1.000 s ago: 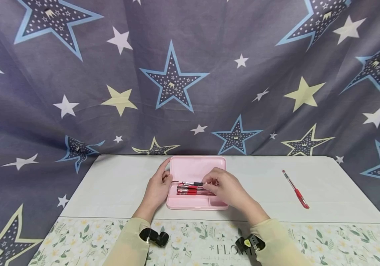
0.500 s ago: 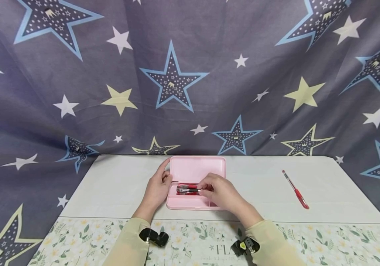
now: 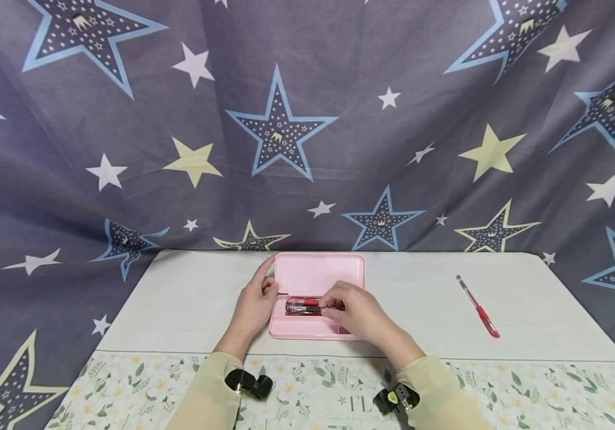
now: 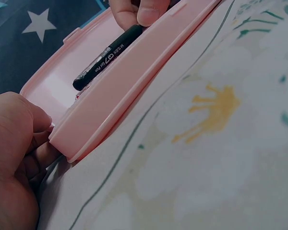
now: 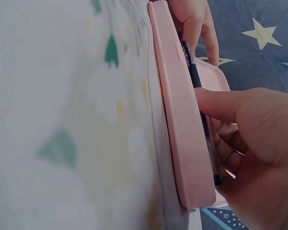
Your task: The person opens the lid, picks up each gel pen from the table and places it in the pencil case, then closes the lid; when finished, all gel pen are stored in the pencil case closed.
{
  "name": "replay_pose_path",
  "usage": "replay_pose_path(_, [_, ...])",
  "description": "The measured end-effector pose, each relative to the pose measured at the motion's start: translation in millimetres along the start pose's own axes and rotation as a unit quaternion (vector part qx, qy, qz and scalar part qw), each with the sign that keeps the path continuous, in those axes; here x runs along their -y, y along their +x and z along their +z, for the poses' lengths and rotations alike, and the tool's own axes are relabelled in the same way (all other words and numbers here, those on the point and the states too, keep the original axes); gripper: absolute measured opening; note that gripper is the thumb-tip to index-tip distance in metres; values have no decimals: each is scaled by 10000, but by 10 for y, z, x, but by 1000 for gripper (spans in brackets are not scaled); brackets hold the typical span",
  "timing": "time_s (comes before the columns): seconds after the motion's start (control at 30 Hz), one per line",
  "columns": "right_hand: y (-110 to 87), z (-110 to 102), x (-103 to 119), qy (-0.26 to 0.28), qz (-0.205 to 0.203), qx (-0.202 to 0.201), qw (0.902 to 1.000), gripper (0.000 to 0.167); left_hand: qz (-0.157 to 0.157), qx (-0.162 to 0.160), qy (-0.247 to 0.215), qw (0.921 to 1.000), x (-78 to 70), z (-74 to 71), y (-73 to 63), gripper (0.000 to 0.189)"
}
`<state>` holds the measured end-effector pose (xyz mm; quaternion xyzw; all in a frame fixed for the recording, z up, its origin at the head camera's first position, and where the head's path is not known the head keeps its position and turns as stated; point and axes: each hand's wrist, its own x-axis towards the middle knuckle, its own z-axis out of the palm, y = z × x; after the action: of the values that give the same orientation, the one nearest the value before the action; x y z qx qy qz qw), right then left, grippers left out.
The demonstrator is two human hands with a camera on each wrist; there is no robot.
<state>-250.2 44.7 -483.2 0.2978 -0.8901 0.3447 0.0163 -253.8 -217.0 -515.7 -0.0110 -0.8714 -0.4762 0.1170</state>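
A pink pencil case (image 3: 299, 327) lies with its lid raised at the back. My left hand (image 3: 253, 304) grips its left end; in the left wrist view the thumb (image 4: 41, 120) is at the rim, with fingers curled below it. My right hand (image 3: 358, 310) pinches a black gel pen (image 4: 105, 57) between thumb and fingers, over the case's long compartment. Red pens (image 3: 302, 301) lie in that compartment beside the black one. The front compartment shows bare pink, and its divided right part is mostly behind my right hand. "Gel Pen" is printed on the black cap.
A single red pen (image 3: 478, 307) lies slanted on the white table (image 3: 409, 275) to the right. Floral cloth (image 3: 296, 388) covers the near strip, under my forearms. A grey curtain with stars (image 3: 307, 149) hangs right behind the table.
My right hand has brought the black pen forward and down, from the back of the long compartment onto the red pens. During the last half second it has barely moved. My left hand stays put.
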Motion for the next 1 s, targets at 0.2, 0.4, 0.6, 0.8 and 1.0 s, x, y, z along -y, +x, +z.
replay_pose_path(0.2, [0,10,3,-61,-4,-12,10000,10,-32,22,27,10000,2,-4,-15,63])
replay_pose_path(0.4, [-1,5,6,-29,-40,-14,10000,10,-16,17,-2,10000,3,-10,-6,64])
replay_pose_path(0.6, [0,1,2,-37,-50,14,10000,9,9,15,13,10000,-5,-11,-6,63])
replay_pose_path(0.8, [2,-2,-3,-44,-54,5,10000,9,14,13,-5,10000,1,-15,-9,63])
replay_pose_path(1.0, [3,-3,14,-58,-8,28,10000,9,0,17,21,10000,-1,-16,-9,63])
